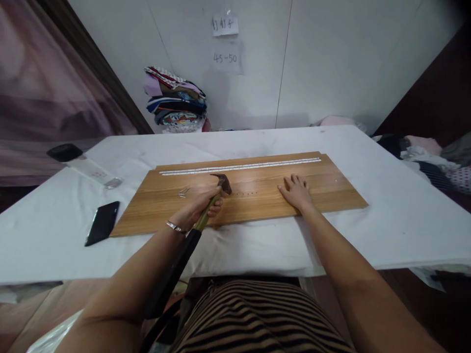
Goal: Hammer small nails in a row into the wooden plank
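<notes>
left hand clenched round hammer, frame centre, choked up near the head | head-heavy, stiff handle, I'd guess steadier gripped lower | right hand flat and open on board

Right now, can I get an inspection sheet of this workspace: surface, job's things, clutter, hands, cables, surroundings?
Surface: white-covered table, with a wooden board lying flat on it.
Job's things: hammer, head over the board; loose nails beside it; pale strip along the board's far edge.
Clutter: black phone left of the board; clear case farther left.
Hands: left hand grips the hammer handle; right hand open, flat on the board.
Cables: nothing seen.
Surroundings: folded fabrics stacked against the wall; paper notes above.
</notes>
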